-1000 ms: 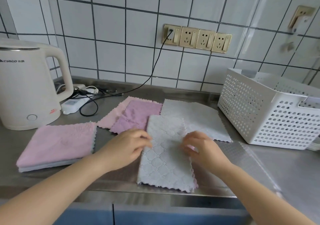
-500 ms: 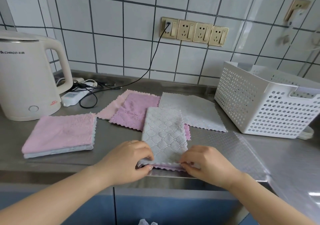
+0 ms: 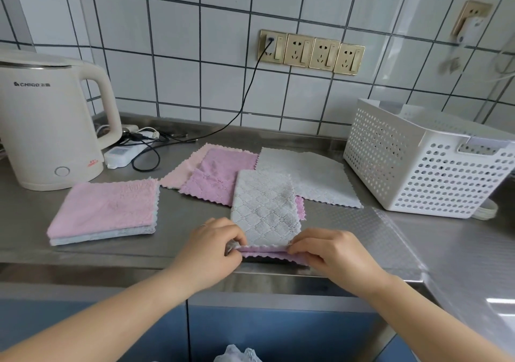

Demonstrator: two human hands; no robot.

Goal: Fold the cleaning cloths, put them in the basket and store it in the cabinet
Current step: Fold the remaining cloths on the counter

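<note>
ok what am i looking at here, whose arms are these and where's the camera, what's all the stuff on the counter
There is no machine here: the arms belong to a person wearing a wide-angle camera on the head, so you look forward and down at their hands. The left hand and right hand each pinch the near edge of a grey cloth, which shows a pink underside there, on a steel counter. To the left lies a folded stack, pink on top with a pale blue-grey layer under it. Behind are flat cloths: a peach cloth, a purple cloth and a light grey cloth. A white basket stands to the right, a kettle to the left.
</note>
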